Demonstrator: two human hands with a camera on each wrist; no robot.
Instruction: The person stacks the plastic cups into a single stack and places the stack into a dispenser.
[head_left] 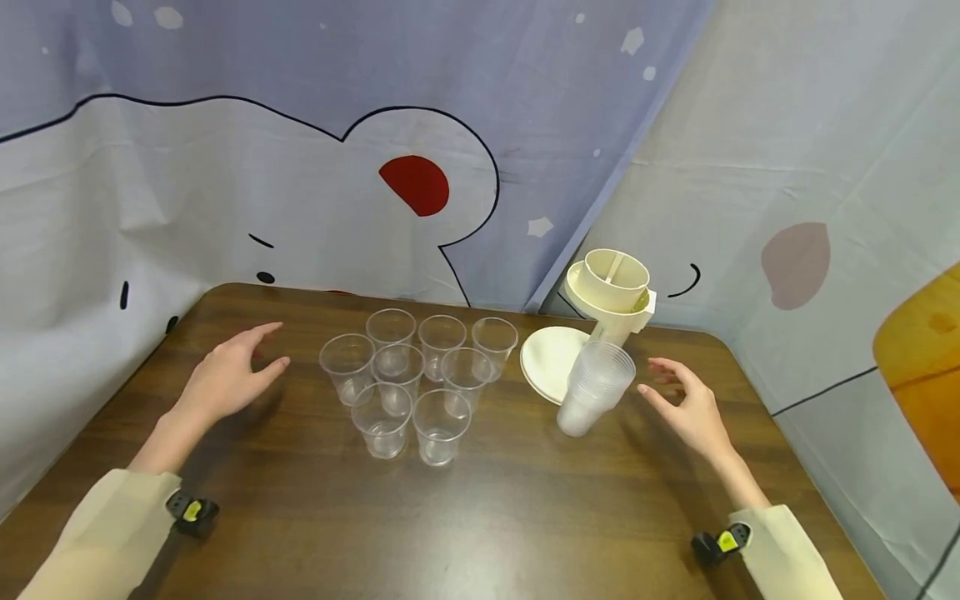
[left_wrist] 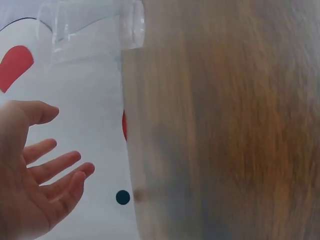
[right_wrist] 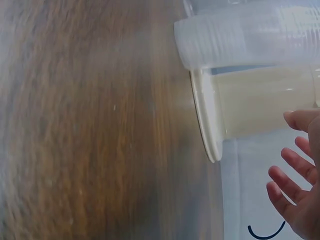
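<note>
Fingers point(left_wrist: 56, 166) of the left hand point(head_left: 231, 375): loosely spread, holding nothing, toward the left edge of the worktop point(head_left: 337, 517). Fingers of the right hand point(head_left: 692, 414): likewise spread and unloaded, just beside the cup stack point(head_left: 600, 379), toward the right edge. Eight clear cups point(head_left: 397, 371) stand singly, slightly left of centre, toward the far edge; this portion of the layout appears done. The cup stack is nested, nearer the far right corner, in front of the cream stand point(head_left: 603, 293). Separating its cups appears left to do; their count cannot be told.
</note>
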